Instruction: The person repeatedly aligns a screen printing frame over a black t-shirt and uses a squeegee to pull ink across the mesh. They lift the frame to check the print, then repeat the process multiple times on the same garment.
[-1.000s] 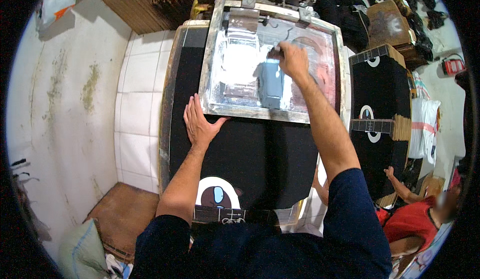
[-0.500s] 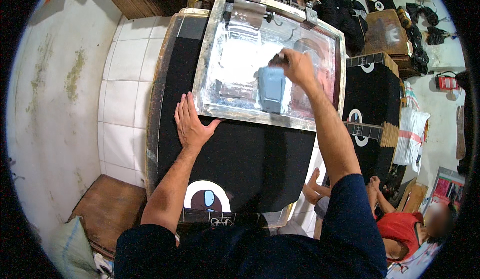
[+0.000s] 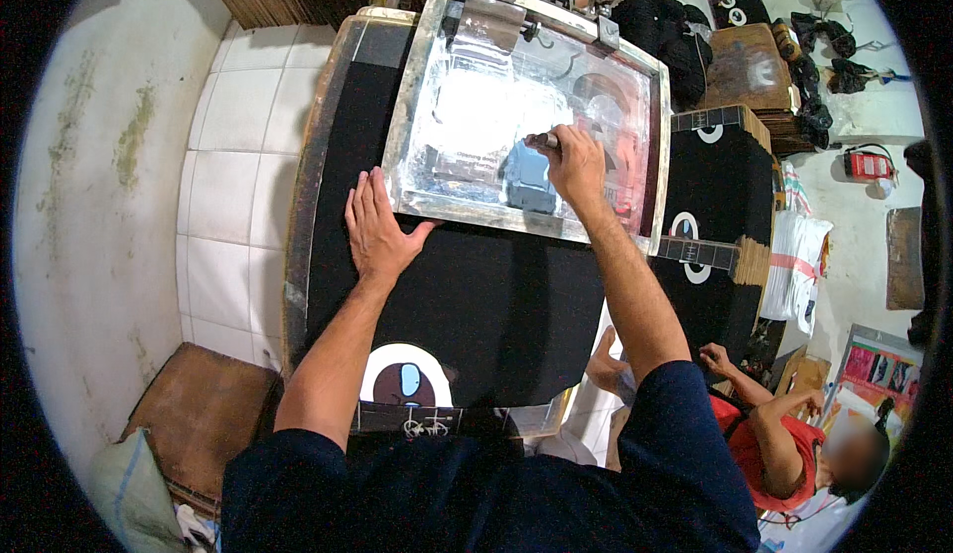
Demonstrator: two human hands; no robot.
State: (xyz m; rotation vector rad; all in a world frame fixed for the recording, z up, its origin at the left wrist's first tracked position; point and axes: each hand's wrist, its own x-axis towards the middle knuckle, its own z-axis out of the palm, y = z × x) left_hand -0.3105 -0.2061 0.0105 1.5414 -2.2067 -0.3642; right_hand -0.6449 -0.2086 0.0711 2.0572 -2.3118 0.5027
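A screen-printing frame [image 3: 526, 225] with a pale, worn border lies over black fabric [image 3: 467, 300] on a board. My right hand [image 3: 576, 168] is closed round the dark handle of a squeegee [image 3: 542, 141], held over the mesh, with most of the tool hidden by the fingers. Beside it a light blue patch [image 3: 529, 178] shows in the mesh. At the frame's near left corner, my left hand [image 3: 382, 230] rests flat with fingers spread, its fingertips beside the border. Nearer me, a white and brown print with a blue shape [image 3: 408, 377] marks the fabric.
More boards with printed black fabric [image 3: 720, 191] stand to the right. A person in a red top [image 3: 794, 454] sits at the lower right. A brown board [image 3: 204, 404] and a sack [image 3: 129, 488] lie at lower left, near the wall [image 3: 109, 206]. Dark bundled cloth [image 3: 665, 42] is behind the frame.
My right hand has moved nearer to me with the squeegee. My left hand stays at the frame's corner. The view has shifted slightly, and the seated person's arms have moved.
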